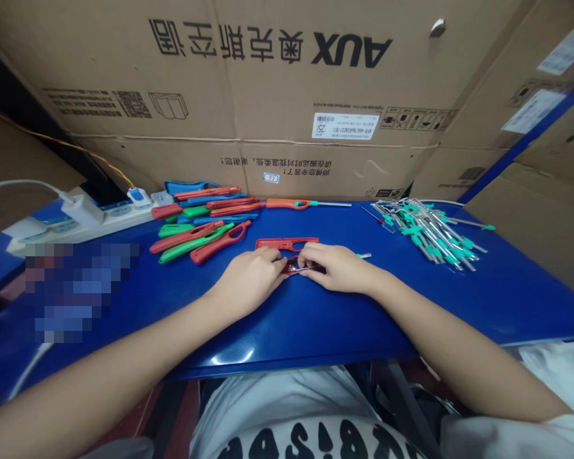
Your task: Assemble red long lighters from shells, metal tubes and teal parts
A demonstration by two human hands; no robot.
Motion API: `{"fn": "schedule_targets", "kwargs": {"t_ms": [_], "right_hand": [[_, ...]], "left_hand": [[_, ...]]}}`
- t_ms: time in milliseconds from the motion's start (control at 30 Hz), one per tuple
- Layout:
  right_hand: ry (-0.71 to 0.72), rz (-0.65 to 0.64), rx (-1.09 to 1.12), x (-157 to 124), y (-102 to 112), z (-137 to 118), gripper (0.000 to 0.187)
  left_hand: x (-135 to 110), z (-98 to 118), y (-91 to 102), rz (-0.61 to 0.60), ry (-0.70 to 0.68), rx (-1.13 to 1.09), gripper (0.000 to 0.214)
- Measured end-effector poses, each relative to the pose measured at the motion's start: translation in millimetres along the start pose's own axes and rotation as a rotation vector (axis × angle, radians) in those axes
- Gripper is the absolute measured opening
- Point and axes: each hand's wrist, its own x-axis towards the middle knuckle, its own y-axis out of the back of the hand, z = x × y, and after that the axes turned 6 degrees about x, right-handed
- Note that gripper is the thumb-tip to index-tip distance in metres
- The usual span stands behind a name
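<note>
Low over the table, my left hand (251, 277) pinches a red lighter casing half (293, 268) at its left end. My right hand (337, 268) is closed at the same casing, its fingertips at the trigger opening. A shiny metal piece or wire shows between the two hands; its exact kind is too small to tell. The tip of a metal tube (365, 255) sticks out beyond my right hand. Just behind lies another red casing half (287, 243), hollow side up. My fingers hide much of the held casing.
At the back left is a pile of red, green and blue lighter casings (205, 220). An orange long-necked lighter (287, 203) lies by the cardboard wall (268, 115). Metal tubes with teal parts (435, 233) are heaped right. A power strip (119, 217) with cables stands left.
</note>
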Motion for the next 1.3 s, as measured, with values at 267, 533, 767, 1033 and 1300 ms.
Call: {"fn": "schedule_targets", "kwargs": {"t_ms": [267, 533, 767, 1033, 1300], "right_hand": [[-0.002, -0.004, -0.007, 0.3, 0.4, -0.6, 0.005], [0.001, -0.004, -0.018, 0.2, 0.2, -1.0, 0.003], [0.02, -0.001, -0.019, 0.0, -0.5, 0.6, 0.004], [0.015, 0.001, -0.01, 0.3, -0.8, -1.5, 0.005], [0.009, 0.094, 0.078, -1.8, 1.9, 4.8, 0.01]], "left_hand": [[-1.2, 4.0, 2.4, -0.005, 0.026, 0.021, 0.021], [-6.3, 11.8, 4.8, -0.065, -0.038, 0.163, 0.031], [-9.6, 17.9, 7.5, -0.065, -0.044, 0.197, 0.034], [-11.3, 14.2, 7.3, -0.078, 0.027, 0.123, 0.039], [-2.4, -5.2, -8.3, 0.04, 0.045, -0.296, 0.035]]}}
